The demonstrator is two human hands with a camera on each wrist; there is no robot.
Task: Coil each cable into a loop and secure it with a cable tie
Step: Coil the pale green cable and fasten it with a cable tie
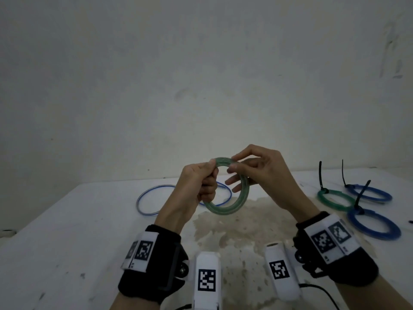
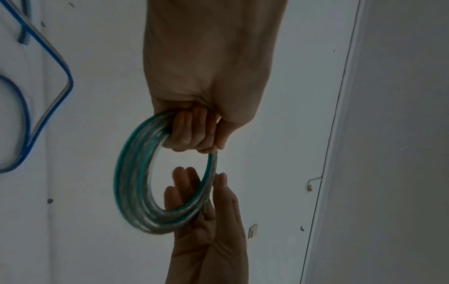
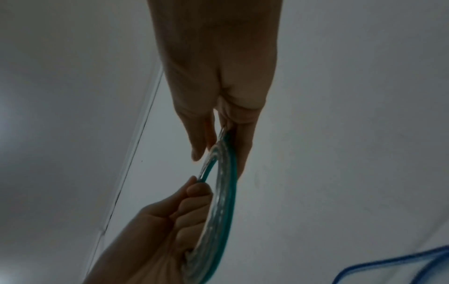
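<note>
A green-edged clear cable coil [image 1: 232, 208] [image 2: 136, 192] [image 3: 223, 192] of several turns hangs in the air above the white table [image 1: 67, 231]. My left hand [image 1: 201, 182] [image 2: 194, 134] grips its left side with fingers curled round the turns. My right hand [image 1: 252, 168] [image 3: 218, 138] pinches the coil's top right between thumb and forefinger, the other fingers spread loosely. No cable tie is on this coil. An uncoiled blue-edged cable [image 1: 147, 198] [image 2: 48, 96] lies on the table behind my left hand.
At the right of the table lie a green coil [image 1: 335, 201] and two blue coils [image 1: 372, 194] [image 1: 374, 224], each bound with a black cable tie [image 1: 320, 175] that sticks up. A stained patch [image 1: 237, 231] marks the table's middle. A white wall stands behind.
</note>
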